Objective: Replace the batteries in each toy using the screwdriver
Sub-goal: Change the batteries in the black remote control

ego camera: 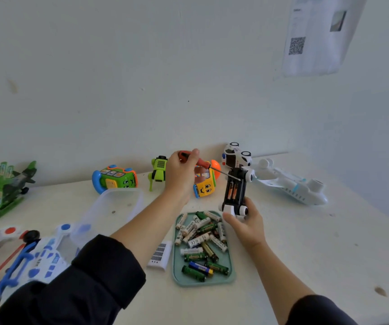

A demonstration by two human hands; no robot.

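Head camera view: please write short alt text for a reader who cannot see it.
The left hand aims a red screwdriver at the open battery bay of a toy car gripped by the right hand, above a green tray of loose batteries.

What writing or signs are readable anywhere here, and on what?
"Heybright": seemingly, on a white battery in the green tray.
"CE" marks: white battery.
QR code, not text: wall sheet; its print is too blurred.
Other battery labels, white toy car markings: too small.
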